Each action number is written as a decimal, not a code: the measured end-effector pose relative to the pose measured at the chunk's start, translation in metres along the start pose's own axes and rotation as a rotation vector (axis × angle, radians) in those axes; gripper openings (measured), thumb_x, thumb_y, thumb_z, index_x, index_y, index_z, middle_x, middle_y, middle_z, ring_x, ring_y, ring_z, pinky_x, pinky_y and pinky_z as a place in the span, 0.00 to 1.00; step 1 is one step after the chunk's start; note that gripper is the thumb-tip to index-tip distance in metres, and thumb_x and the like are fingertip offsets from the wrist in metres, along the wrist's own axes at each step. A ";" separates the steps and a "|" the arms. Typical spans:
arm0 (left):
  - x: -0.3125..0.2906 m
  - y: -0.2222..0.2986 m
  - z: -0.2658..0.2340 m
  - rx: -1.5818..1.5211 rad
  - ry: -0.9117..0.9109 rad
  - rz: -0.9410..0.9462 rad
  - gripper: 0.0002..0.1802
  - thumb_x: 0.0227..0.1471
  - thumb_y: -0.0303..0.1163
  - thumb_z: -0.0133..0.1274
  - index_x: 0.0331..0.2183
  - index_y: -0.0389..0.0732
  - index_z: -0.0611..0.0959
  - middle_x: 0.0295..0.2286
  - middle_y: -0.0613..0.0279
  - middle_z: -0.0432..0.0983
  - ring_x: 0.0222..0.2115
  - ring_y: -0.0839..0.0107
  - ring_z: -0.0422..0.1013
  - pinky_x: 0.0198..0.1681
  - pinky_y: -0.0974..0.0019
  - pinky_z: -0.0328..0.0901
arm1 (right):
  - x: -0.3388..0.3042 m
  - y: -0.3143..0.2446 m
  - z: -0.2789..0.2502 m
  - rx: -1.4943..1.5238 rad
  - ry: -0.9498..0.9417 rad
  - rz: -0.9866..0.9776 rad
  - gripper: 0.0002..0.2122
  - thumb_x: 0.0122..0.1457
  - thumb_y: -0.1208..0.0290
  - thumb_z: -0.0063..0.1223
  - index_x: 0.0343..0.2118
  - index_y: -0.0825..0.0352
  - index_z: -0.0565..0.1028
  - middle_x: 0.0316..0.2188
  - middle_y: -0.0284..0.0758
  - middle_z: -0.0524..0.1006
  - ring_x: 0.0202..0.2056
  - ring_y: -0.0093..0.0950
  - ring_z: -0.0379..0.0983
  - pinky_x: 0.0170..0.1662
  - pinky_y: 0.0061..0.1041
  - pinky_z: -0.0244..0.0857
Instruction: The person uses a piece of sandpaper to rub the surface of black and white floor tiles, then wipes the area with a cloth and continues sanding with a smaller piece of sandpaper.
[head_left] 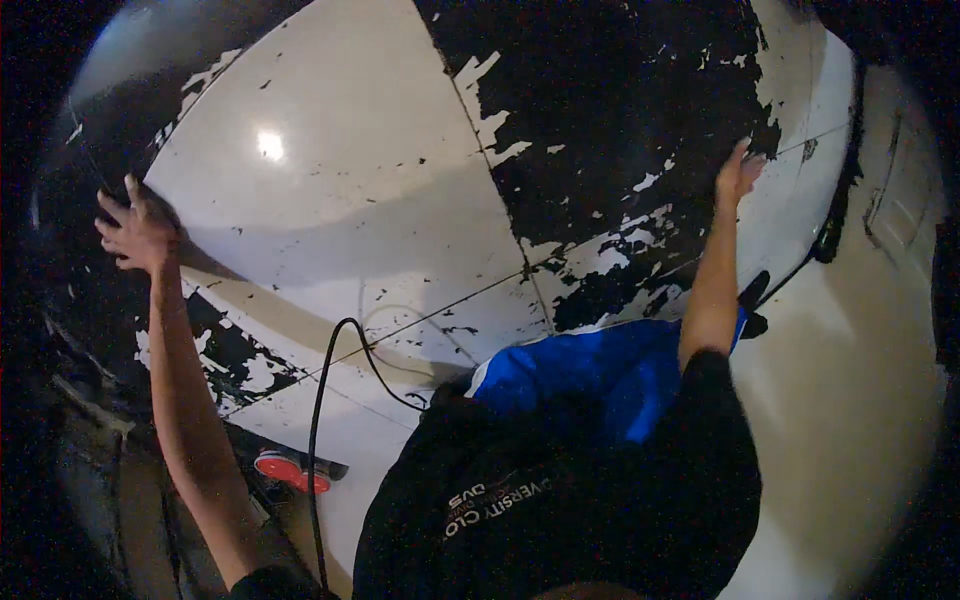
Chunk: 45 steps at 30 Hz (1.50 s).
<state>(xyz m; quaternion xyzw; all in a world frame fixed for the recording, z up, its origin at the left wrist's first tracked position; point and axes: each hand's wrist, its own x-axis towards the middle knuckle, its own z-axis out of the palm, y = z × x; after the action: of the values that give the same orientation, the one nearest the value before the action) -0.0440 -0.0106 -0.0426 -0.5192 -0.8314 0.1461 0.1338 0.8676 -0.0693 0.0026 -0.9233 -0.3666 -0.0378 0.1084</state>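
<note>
A broad, curved white panel [330,170] spreads before me, crossed by thin dark seams. Much of its right half is covered by a ragged black coating [610,110] with torn, flaking edges. My left hand [140,232] rests by the panel's far left edge, against a dark area, its fingers spread and nothing visible in them. On the right, my right hand [738,175] is at the border between black coating and white surface. Its fingers look parted, and I make out no object in them; the fingertips are small and partly unclear.
A black cable [318,430] loops up beside my body. At the lower left lies a red item with a pale rim [290,470]. Blue cloth [590,375] shows at my waist against the panel. A pale floor [835,400] extends at the right.
</note>
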 end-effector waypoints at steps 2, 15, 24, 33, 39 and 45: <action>0.007 0.008 0.001 -0.123 0.050 -0.102 0.38 0.60 0.66 0.41 0.67 0.66 0.59 0.66 0.44 0.49 0.64 0.38 0.49 0.58 0.25 0.50 | 0.034 -0.054 0.013 -0.143 0.035 0.037 0.47 0.60 0.29 0.37 0.61 0.76 0.66 0.63 0.56 0.62 0.64 0.50 0.59 0.65 0.45 0.53; -0.011 0.006 -0.015 -0.316 0.081 -0.208 0.46 0.56 0.75 0.36 0.68 0.63 0.57 0.67 0.44 0.48 0.66 0.39 0.47 0.62 0.26 0.43 | -0.202 -0.107 -0.015 0.103 -0.076 -0.663 0.29 0.59 0.48 0.56 0.51 0.71 0.71 0.58 0.50 0.69 0.59 0.51 0.63 0.63 0.49 0.54; -0.007 0.026 -0.030 -0.410 0.100 -0.242 0.45 0.55 0.74 0.39 0.68 0.66 0.57 0.68 0.48 0.47 0.67 0.40 0.46 0.61 0.24 0.44 | -0.055 -0.237 0.018 0.013 0.129 -0.313 0.34 0.58 0.38 0.52 0.48 0.71 0.75 0.50 0.52 0.75 0.53 0.51 0.71 0.56 0.48 0.64; -0.005 0.012 -0.030 -0.346 0.087 -0.252 0.44 0.57 0.73 0.37 0.67 0.63 0.59 0.67 0.49 0.49 0.68 0.42 0.45 0.65 0.28 0.41 | -0.332 -0.458 0.011 0.485 -0.355 -1.045 0.35 0.62 0.51 0.47 0.66 0.72 0.60 0.71 0.44 0.52 0.72 0.40 0.43 0.71 0.54 0.31; -0.010 0.032 -0.052 -0.394 0.052 -0.346 0.43 0.57 0.73 0.38 0.67 0.63 0.60 0.67 0.51 0.49 0.68 0.46 0.45 0.65 0.30 0.41 | -0.326 -0.392 0.005 0.435 -0.357 -1.075 0.28 0.65 0.58 0.46 0.63 0.70 0.65 0.69 0.45 0.57 0.70 0.41 0.50 0.71 0.54 0.38; -0.008 0.039 -0.055 -0.382 0.047 -0.360 0.43 0.57 0.73 0.37 0.67 0.63 0.61 0.68 0.52 0.49 0.68 0.46 0.45 0.66 0.30 0.41 | -0.244 -0.278 -0.004 0.303 -0.099 -0.671 0.25 0.67 0.59 0.45 0.63 0.69 0.66 0.68 0.45 0.59 0.69 0.47 0.52 0.71 0.52 0.38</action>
<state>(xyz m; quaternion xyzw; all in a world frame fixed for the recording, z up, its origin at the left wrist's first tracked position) 0.0118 0.0044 -0.0073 -0.3821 -0.9195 -0.0519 0.0763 0.4994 -0.0366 0.0181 -0.7258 -0.6553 0.0282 0.2073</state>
